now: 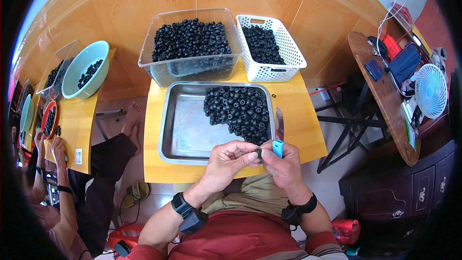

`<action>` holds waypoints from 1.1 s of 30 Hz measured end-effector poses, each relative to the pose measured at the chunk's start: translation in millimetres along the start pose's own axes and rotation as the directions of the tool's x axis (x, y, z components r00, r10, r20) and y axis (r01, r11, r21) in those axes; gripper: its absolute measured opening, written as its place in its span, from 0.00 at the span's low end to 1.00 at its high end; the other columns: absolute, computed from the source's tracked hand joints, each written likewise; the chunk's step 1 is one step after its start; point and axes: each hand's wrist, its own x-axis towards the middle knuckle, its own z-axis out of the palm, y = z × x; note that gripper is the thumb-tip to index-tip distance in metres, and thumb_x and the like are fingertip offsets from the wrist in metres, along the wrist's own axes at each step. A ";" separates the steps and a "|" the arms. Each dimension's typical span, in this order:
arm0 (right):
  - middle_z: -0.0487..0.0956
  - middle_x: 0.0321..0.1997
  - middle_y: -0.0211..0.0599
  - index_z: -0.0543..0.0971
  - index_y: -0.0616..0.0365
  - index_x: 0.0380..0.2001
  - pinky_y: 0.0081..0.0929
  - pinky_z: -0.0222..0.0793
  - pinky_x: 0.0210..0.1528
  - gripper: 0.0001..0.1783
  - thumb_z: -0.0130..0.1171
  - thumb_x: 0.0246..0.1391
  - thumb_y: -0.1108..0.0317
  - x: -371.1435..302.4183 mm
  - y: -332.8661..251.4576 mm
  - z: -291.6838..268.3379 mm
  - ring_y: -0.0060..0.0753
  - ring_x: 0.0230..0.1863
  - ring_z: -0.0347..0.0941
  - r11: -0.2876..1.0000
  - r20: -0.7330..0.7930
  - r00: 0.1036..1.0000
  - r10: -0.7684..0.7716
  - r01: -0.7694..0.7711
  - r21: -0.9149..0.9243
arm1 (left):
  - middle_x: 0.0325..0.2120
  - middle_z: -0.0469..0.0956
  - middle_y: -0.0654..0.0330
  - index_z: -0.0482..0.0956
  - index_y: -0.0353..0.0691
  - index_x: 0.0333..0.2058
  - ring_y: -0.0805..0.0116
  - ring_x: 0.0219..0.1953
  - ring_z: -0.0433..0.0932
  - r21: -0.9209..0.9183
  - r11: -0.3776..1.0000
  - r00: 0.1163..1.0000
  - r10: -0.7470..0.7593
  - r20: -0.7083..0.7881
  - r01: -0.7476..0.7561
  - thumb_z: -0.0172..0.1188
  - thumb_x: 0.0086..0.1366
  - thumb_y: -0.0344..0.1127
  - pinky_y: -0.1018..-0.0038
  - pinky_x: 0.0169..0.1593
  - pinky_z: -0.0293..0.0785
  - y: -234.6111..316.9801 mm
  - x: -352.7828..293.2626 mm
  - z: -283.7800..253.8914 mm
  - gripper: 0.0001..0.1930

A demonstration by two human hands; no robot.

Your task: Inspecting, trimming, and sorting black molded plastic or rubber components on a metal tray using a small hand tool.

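Note:
My left hand pinches a small black ring-shaped piece between thumb and fingertips, just past the tray's near edge. Against it presses my right hand, closed round a blue-handled tool; the handle end, with a hole, sticks up from the fingers. A shiny pointed metal strip shows just beyond the handle, and I cannot tell whether the two are joined. In front of my hands sits a metal tray, its right part heaped with small round black pieces with holes.
Behind the tray stand a clear plastic bin and a white perforated basket, both holding black pieces. To the left, another person's hands work at a table with a light green bowl. At right are a wooden table and a fan.

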 end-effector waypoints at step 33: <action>0.77 0.26 0.41 0.80 0.66 0.47 0.26 0.67 0.27 0.20 0.62 0.60 0.59 -16.2 -5.1 6.9 0.31 0.23 0.73 0.532 0.256 0.910 -0.327 0.401 -0.746 | 0.38 0.82 0.56 0.78 0.36 0.44 0.68 0.39 0.84 -0.473 0.881 0.999 0.000 -0.042 -0.020 0.57 0.69 0.27 0.72 0.45 0.83 -5.6 -17.0 -21.8 0.07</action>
